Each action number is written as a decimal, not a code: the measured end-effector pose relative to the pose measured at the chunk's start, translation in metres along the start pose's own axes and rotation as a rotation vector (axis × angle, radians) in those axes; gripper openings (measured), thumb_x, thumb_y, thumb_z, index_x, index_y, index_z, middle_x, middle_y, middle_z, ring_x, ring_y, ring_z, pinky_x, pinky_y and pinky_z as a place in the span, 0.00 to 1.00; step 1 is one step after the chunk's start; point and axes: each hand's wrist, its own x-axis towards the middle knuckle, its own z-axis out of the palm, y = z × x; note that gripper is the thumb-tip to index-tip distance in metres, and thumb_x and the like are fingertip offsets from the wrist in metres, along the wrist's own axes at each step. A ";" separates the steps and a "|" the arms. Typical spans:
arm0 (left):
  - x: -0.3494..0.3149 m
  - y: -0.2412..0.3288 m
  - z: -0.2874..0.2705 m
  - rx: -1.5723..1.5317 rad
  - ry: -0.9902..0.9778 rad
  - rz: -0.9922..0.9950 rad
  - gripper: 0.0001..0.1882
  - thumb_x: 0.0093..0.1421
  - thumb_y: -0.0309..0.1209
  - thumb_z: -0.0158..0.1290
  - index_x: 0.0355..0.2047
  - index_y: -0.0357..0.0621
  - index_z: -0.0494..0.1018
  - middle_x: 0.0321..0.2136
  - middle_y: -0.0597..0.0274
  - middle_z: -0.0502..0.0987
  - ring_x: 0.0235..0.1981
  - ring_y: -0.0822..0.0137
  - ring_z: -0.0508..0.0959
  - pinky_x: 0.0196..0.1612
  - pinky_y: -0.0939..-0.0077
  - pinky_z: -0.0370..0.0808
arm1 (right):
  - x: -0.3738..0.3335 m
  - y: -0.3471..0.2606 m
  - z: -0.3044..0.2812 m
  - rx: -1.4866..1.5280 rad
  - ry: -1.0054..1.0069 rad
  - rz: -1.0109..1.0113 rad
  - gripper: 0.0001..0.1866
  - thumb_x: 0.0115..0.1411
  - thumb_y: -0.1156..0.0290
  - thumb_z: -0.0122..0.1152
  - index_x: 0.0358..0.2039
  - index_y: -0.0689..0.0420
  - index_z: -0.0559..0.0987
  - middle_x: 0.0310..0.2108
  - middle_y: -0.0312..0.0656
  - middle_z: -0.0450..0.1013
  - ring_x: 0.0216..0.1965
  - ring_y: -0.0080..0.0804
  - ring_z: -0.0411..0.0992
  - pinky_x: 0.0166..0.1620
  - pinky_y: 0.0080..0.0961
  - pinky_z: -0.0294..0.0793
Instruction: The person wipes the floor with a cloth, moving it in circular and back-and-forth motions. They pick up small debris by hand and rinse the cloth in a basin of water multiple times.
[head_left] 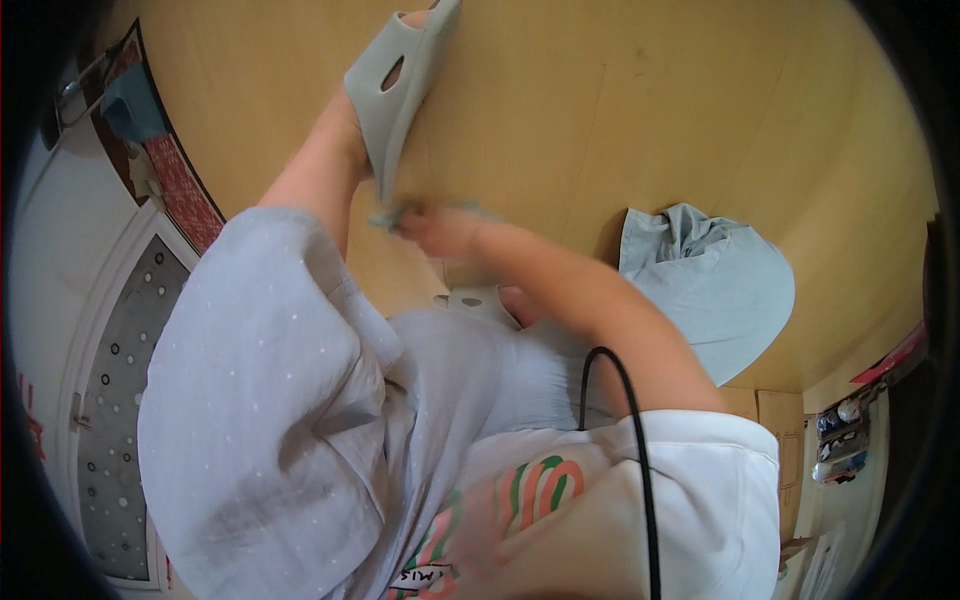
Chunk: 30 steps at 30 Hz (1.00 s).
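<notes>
My right hand [437, 230] reaches across from the right, just below the heel of a grey-green slipper [395, 105] worn on my raised left foot. Motion blurs the fingers, which look curled together. A thin pale blue-green thing [382, 219] pokes out beside them, too smeared to name. Light grey dotted fabric [260, 370] drapes over my left leg and lap. My left hand is nowhere in view. A second slipper [475, 302] shows partly beneath my right forearm.
Right of my forearm, a crumpled pale grey-blue cloth [725, 290] rests on the tan wooden floor [640, 110]. A black cable [643, 450] loops over my white shirt. Far left stand a patterned door panel [125, 420] and a red mat [185, 190]; cardboard [780, 430] sits at the right.
</notes>
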 end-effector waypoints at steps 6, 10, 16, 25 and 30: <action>-0.011 -0.013 0.006 0.268 0.055 0.173 0.19 0.70 0.38 0.47 0.58 0.48 0.70 0.46 0.68 0.75 0.47 0.72 0.73 0.53 0.71 0.71 | -0.110 0.084 -0.121 -0.284 0.019 -0.188 0.25 0.49 0.67 0.59 0.50 0.52 0.81 0.56 0.35 0.71 0.44 0.33 0.68 0.40 0.28 0.76; 0.000 -0.038 -0.023 0.116 0.127 -0.028 0.19 0.69 0.35 0.48 0.59 0.51 0.70 0.50 0.69 0.74 0.49 0.73 0.72 0.54 0.74 0.70 | -0.149 0.146 -0.216 -0.489 0.129 0.123 0.25 0.50 0.67 0.62 0.52 0.48 0.82 0.57 0.33 0.73 0.38 0.30 0.70 0.36 0.22 0.76; -0.009 -0.030 0.007 0.424 0.217 0.345 0.24 0.63 0.39 0.53 0.59 0.52 0.67 0.42 0.63 0.72 0.45 0.70 0.69 0.44 0.74 0.69 | -0.175 0.084 -0.198 -0.198 0.063 -0.132 0.20 0.49 0.63 0.59 0.44 0.51 0.84 0.47 0.31 0.75 0.39 0.32 0.69 0.34 0.30 0.73; -0.048 -0.126 -0.145 0.842 0.530 -0.137 0.33 0.64 0.33 0.50 0.68 0.52 0.54 0.32 0.59 0.74 0.33 0.67 0.73 0.37 0.71 0.72 | -0.194 0.159 -0.241 -0.073 -0.101 -0.153 0.24 0.52 0.63 0.59 0.51 0.46 0.80 0.48 0.30 0.74 0.42 0.35 0.69 0.39 0.34 0.74; -0.057 -0.154 -0.230 0.984 0.533 -0.416 0.39 0.64 0.30 0.49 0.73 0.52 0.47 0.26 0.57 0.74 0.26 0.65 0.75 0.33 0.69 0.74 | -0.174 0.238 -0.298 -0.395 0.048 0.095 0.26 0.57 0.68 0.52 0.58 0.46 0.78 0.62 0.24 0.70 0.43 0.40 0.70 0.41 0.36 0.75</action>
